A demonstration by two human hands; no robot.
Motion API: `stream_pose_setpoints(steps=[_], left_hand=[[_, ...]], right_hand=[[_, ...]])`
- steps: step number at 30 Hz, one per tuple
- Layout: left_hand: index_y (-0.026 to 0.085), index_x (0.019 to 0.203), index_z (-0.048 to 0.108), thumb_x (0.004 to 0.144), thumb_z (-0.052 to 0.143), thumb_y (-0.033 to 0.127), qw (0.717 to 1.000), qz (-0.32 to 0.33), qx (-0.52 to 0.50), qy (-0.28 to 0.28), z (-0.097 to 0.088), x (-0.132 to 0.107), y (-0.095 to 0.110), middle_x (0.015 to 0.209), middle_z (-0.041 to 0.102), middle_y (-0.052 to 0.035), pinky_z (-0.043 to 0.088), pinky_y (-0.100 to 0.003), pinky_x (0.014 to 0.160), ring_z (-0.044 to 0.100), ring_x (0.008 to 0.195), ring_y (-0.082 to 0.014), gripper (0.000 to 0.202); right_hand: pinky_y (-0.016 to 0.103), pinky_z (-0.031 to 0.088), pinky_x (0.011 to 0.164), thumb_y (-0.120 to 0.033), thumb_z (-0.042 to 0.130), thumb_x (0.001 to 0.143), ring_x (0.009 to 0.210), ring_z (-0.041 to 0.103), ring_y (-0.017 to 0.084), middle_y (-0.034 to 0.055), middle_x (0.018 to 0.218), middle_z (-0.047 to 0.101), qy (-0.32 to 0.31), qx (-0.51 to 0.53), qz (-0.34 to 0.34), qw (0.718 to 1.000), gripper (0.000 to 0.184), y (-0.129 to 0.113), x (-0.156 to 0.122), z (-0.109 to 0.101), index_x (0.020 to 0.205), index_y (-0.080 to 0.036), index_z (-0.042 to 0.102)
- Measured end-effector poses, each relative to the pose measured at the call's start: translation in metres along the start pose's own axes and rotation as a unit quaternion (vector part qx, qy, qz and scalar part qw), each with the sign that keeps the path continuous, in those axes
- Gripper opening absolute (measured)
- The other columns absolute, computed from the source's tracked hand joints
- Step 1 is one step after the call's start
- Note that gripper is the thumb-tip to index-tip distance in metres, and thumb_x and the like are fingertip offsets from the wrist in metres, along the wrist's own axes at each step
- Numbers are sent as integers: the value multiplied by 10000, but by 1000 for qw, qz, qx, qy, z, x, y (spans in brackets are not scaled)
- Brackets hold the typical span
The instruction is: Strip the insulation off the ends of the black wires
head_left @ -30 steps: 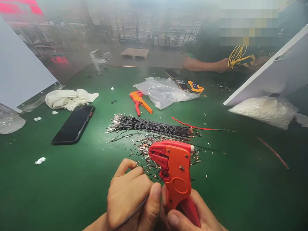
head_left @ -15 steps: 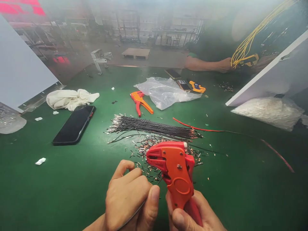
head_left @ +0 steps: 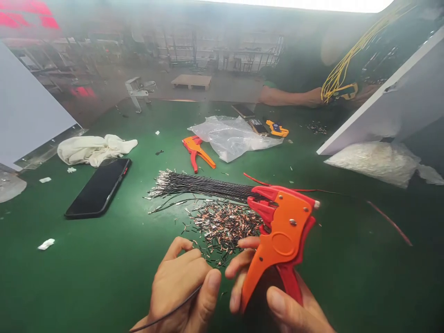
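My left hand (head_left: pixel 183 289) pinches a thin dark wire (head_left: pixel 163 316) between thumb and forefinger, low in the middle of the view. My right hand (head_left: pixel 277 300) grips the handles of an orange wire stripper (head_left: pixel 282 236), whose jaws point left and stand a little apart from the wire's end. Just beyond my hands lies a heap of stripped copper and insulation scraps (head_left: pixel 224 225). Behind it a bundle of black wires (head_left: pixel 204 185) lies across the green table (head_left: pixel 86 273).
A black phone (head_left: pixel 99 188) and a white cloth (head_left: pixel 92 148) lie at the left. A second orange stripper (head_left: pixel 196 150), a clear plastic bag (head_left: pixel 232 136) and a red wire (head_left: pixel 381 212) lie farther back. Another person's arm (head_left: pixel 291 97) holds yellow wires (head_left: pixel 338 74) across the table.
My right hand has swung the stripper to the right and tilted it, away from the wire. My left hand has stayed pinched on the wire.
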State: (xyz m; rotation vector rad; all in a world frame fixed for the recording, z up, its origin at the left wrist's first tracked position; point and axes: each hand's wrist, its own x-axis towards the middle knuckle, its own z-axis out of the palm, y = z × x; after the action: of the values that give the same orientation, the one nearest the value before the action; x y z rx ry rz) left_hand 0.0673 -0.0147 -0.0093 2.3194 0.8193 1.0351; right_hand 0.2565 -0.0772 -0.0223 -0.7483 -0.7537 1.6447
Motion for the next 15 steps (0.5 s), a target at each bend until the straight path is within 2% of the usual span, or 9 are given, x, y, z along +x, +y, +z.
stream_pose_setpoints(steps=[1,3,5,7,10,13,15], left_hand=[[211,726,403,1041,320,138,1000,-2,-9,-2,3,-1,-1,588,460,54,383,-344,719,429,529,-119,334],[209,743,421,1041,324,137,1000,-13,-28,-5,10,-5,-2,595,473,53,377,-354,737,427,541,-121,321],[206,775,449,1036,330,134,999,-26,-45,-1,17,-7,-2,615,508,43,369,-363,740,437,556,-124,296],[209,762,428,1029,322,134,998,-32,-59,20,20,-7,-2,605,483,45,359,-363,719,414,545,-124,297],[211,734,376,1019,307,129,997,-23,-68,39,20,-4,-4,582,391,58,348,-352,694,350,526,-121,305],[209,754,426,1025,327,163,996,-21,-82,6,16,-2,-5,602,441,40,353,-352,677,374,549,-128,293],[207,734,444,1041,349,215,994,-44,-97,9,12,-2,-6,604,460,22,367,-341,656,410,583,-142,322]], right_hand=[[404,489,874,-493,705,892,857,727,199,47,1126,732,-7,-15,-5,1000,497,-3,-1,-1,1315,-293,536],[407,476,902,-496,695,899,869,730,210,54,1055,781,-29,-32,9,999,530,-8,-3,-3,1354,-287,523],[391,485,865,-497,699,903,873,728,215,61,965,796,-48,-20,55,997,547,-11,-6,-3,1368,-267,524],[365,496,810,-492,715,896,859,729,208,57,938,787,-52,1,89,995,555,-9,-8,-2,1370,-264,537],[355,491,790,-502,733,878,837,720,203,55,900,776,-46,-9,92,995,569,-4,-8,-2,1362,-245,581],[384,478,763,-556,712,865,820,714,244,93,882,783,-45,-46,98,993,682,-3,-6,-3,1417,-190,551],[393,478,749,-571,698,866,813,710,259,111,881,794,-40,-73,97,992,721,-4,-5,-5,1444,-177,521]])
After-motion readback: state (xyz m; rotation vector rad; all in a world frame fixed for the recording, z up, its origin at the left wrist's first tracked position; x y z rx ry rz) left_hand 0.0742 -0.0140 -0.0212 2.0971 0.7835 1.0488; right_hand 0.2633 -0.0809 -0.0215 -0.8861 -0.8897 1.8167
